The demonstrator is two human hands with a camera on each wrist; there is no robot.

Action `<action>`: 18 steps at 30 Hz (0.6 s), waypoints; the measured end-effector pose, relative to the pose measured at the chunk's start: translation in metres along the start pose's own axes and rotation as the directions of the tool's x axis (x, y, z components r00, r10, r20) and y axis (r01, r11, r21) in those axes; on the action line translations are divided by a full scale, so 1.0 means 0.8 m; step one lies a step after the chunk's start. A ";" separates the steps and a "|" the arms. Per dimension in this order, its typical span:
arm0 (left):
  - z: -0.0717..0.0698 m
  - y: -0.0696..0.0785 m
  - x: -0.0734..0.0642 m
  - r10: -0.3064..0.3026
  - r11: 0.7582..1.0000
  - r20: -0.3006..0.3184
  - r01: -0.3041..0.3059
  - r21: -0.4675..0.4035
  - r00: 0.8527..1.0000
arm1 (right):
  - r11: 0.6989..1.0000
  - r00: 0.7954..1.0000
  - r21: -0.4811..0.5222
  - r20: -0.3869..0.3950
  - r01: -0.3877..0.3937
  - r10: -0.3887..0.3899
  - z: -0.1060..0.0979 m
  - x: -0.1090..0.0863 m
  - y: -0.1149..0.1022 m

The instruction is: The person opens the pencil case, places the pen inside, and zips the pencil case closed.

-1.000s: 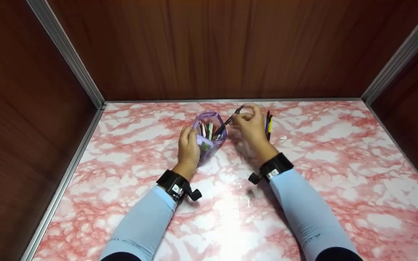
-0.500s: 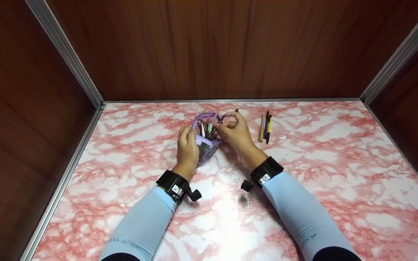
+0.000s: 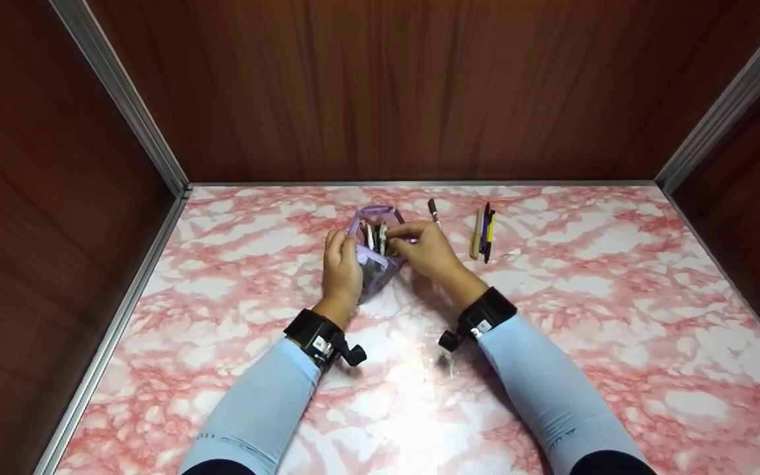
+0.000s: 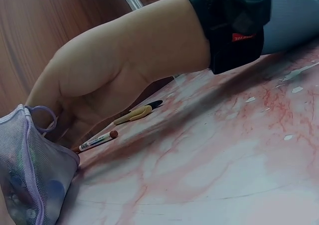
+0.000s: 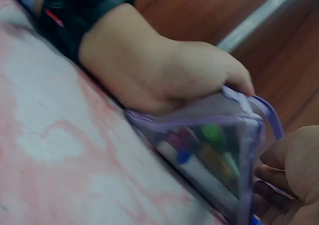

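A light purple mesh pencil case (image 3: pixel 371 277) stands tilted on the table, its mouth up and several pens (image 3: pixel 380 236) poking out. My left hand (image 3: pixel 343 269) grips its left side, fingers over the rim. My right hand (image 3: pixel 427 252) is at the right of the opening, its index finger and thumb bent in among the pens. I cannot tell whether they pinch one. In the right wrist view, colourful items show through the mesh (image 5: pixel 209 167). Beyond the case in the left wrist view lies a white marker (image 4: pixel 97 141) with a brown-red end.
A tan pen (image 3: pixel 475 243), a purple pen (image 3: pixel 485 231) and a yellow pen (image 3: pixel 491 231) lie side by side to the right. Behind my right hand a brown-ended stick (image 3: pixel 433 210) shows. Brown wood panels (image 3: pixel 380 92) with grey metal edges enclose the pink marbled table (image 3: pixel 254 277).
My right hand has moved left and down to the case's mouth. The dark pen it held at a slant over the opening no longer shows. My left hand stays put.
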State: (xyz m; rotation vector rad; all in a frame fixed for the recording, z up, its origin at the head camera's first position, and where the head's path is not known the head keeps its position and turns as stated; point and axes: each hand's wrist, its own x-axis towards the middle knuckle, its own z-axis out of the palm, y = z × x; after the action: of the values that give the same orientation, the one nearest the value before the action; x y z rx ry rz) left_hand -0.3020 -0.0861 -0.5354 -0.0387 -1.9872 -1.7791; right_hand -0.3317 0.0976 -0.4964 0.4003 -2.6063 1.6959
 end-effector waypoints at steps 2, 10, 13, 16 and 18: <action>0.001 0.000 0.000 0.006 1.000 -0.004 -0.006 -0.002 1.000 | 0.999 0.999 0.027 -0.022 -0.047 0.047 -0.012 0.002 0.004; 0.003 0.000 0.000 0.009 1.000 -0.002 -0.009 0.007 1.000 | 0.995 0.981 -0.014 -0.169 -0.100 0.097 -0.076 0.013 0.031; 0.002 -0.001 0.000 0.010 1.000 -0.002 -0.010 0.010 1.000 | 0.986 0.971 -0.123 -0.226 -0.111 0.081 -0.102 0.013 0.043; 0.001 -0.002 -0.001 0.021 1.000 -0.004 -0.021 0.004 1.000 | 0.967 0.963 -0.202 -0.249 -0.154 0.101 -0.124 0.010 0.054; 0.000 -0.002 0.000 0.024 1.000 -0.006 -0.024 0.004 1.000 | 0.954 0.961 -0.243 -0.254 -0.175 0.111 -0.137 0.009 0.060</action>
State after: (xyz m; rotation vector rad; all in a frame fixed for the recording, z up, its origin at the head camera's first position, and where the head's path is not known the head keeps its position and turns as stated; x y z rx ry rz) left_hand -0.3023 -0.0862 -0.5372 -0.0555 -1.9782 -1.7582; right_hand -0.3637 0.2129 -0.4930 -0.0010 -2.6812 1.3040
